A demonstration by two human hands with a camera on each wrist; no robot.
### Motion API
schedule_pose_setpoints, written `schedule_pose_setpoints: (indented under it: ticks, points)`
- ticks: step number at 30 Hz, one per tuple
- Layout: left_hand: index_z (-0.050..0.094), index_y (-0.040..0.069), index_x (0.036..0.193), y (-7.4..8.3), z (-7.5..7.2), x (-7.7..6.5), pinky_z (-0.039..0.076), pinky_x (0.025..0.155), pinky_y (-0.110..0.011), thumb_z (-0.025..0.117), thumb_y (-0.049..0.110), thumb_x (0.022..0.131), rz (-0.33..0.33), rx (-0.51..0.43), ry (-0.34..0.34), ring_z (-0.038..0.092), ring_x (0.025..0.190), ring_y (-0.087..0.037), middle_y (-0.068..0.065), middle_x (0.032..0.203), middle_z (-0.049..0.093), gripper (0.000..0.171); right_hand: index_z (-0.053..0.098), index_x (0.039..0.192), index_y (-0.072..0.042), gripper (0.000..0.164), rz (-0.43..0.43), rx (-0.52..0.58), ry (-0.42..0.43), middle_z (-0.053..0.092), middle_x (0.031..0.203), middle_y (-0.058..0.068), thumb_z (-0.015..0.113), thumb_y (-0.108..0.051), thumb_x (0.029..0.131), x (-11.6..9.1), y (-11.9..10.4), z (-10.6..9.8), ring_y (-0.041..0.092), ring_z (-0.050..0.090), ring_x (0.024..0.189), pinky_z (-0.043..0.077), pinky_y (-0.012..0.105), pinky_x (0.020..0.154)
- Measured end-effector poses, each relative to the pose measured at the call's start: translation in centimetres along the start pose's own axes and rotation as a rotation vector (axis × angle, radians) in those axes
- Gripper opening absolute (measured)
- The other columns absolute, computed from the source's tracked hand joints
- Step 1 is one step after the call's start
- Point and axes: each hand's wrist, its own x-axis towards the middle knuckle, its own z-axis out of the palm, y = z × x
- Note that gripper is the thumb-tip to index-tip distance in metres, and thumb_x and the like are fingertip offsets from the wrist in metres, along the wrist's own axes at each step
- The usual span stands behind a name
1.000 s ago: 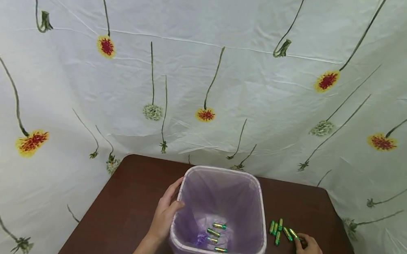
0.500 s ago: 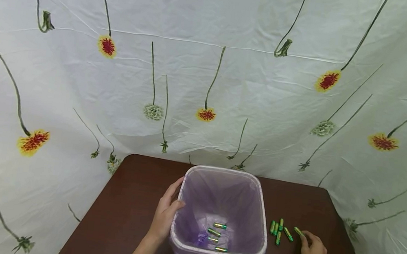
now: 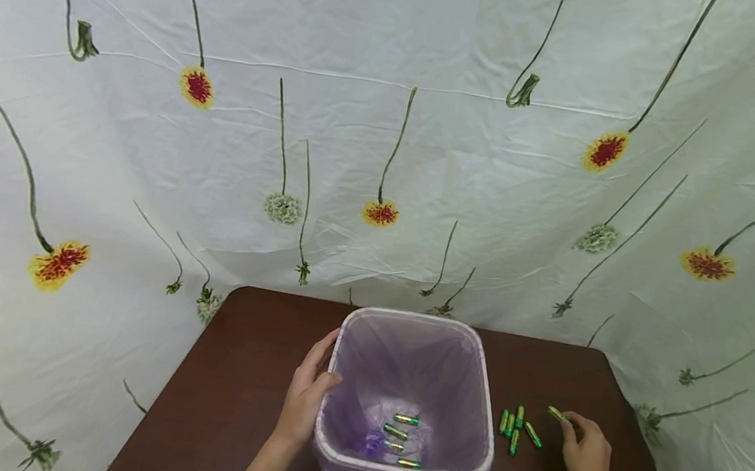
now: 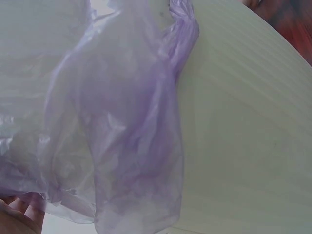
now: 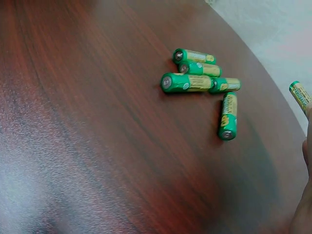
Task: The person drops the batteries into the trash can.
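My left hand [image 3: 304,395] grips the left rim of a square bin [image 3: 481,397] lined with a thin purple bag [image 3: 421,353], thumb over the edge. In the left wrist view the bag's loose fold [image 4: 136,126] hangs over the pale bin wall [image 4: 234,122]. Several green and gold batteries [image 3: 396,431] lie on the bin's bottom. To the right, my right hand [image 3: 588,454] pinches one battery [image 3: 557,414] between thumb and fingertips, raised off the table; it also shows at the right wrist view's edge. Several loose batteries [image 5: 187,83] lie on the table between bin and hand.
The dark reddish-brown table [image 3: 228,373] has rounded far corners. Behind and beside it hangs a white cloth [image 3: 372,144] printed with flowers and stems. The bin stands in the middle of the table, close to the loose batteries.
My right hand has drawn one battery away from the loose group, moving rightward and slightly up the view with it. My left hand and the bin have kept their place.
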Motion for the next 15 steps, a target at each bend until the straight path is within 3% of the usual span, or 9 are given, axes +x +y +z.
schedule_pose_setpoints:
  ticks: [6,15]
  points:
    - [0.042,-0.002,0.155,-0.2,0.0,0.1,0.046,0.099,-0.025,0.050,-0.009,0.087,-0.016,-0.017,-0.002,0.045,0.137,-0.031,-0.021,0.156,0.044,0.069,0.070,0.113,0.006,0.018,-0.030,0.009,0.013,0.063,0.112,0.029,0.063,0.000,0.098,0.3,-0.4,-0.6,0.040,0.062,0.090,0.048,0.052,0.070]
    - [0.042,-0.001,0.155,-0.3,0.0,0.1,0.047,0.099,-0.025,0.050,-0.009,0.087,-0.019,-0.019,-0.002,0.045,0.136,-0.034,-0.021,0.156,0.042,0.069,0.072,0.113,0.004,0.016,-0.126,0.041,0.044,0.064,0.111,0.023,0.065,0.000,0.098,0.9,-1.7,-1.1,0.032,0.061,0.087,0.047,0.037,0.064]
